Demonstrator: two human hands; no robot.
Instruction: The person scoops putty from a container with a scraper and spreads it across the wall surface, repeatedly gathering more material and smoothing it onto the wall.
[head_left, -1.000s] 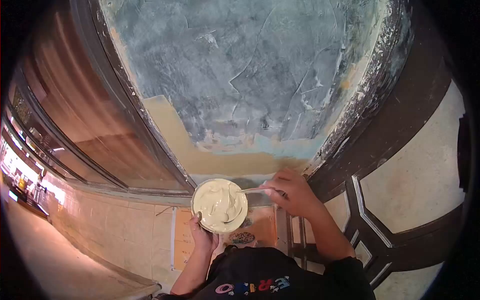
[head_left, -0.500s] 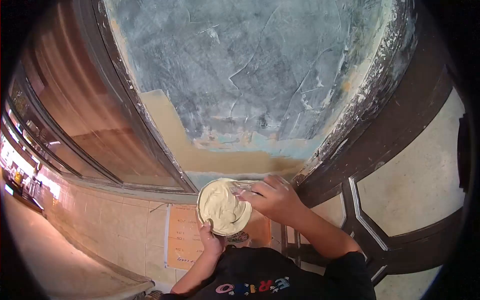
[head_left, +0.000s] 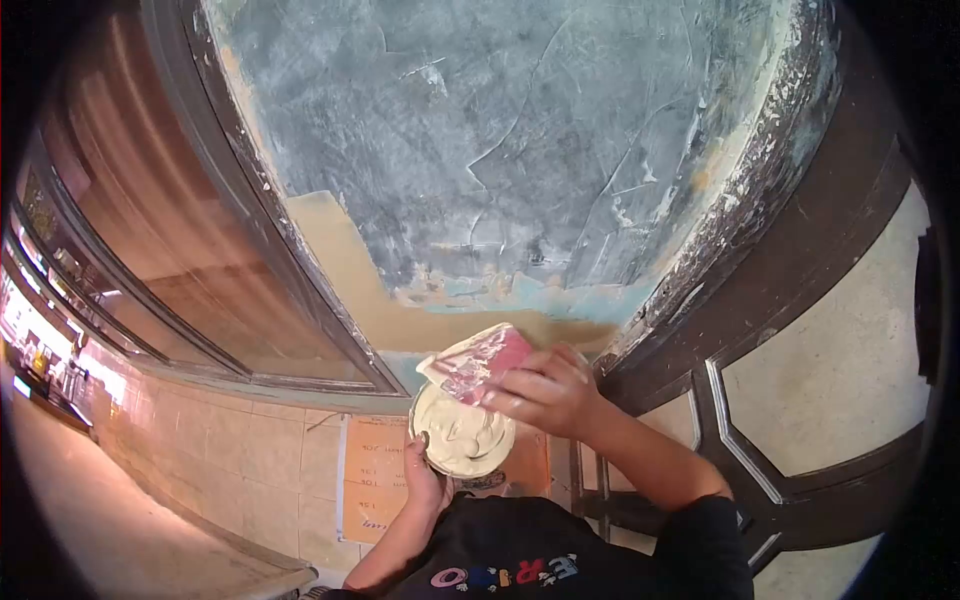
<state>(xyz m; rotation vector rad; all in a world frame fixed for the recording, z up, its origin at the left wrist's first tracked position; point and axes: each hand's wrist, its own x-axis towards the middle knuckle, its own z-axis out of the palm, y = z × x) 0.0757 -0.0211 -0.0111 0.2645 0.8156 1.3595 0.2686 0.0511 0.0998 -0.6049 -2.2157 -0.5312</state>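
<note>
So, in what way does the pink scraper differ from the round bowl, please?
The scraper is flat and angular, whereas the bowl is round. The scraper has only smears of cream paste; the bowl holds much more. The right hand grips the scraper, the left hand the bowl. Both carry paste.

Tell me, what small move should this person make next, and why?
Probably, the right hand should bring the scraper to the wall: the blade, tilted above the bowl in the left hand, carries cream paste along its edge, and the wall ahead looks ridged and patchy.
</note>
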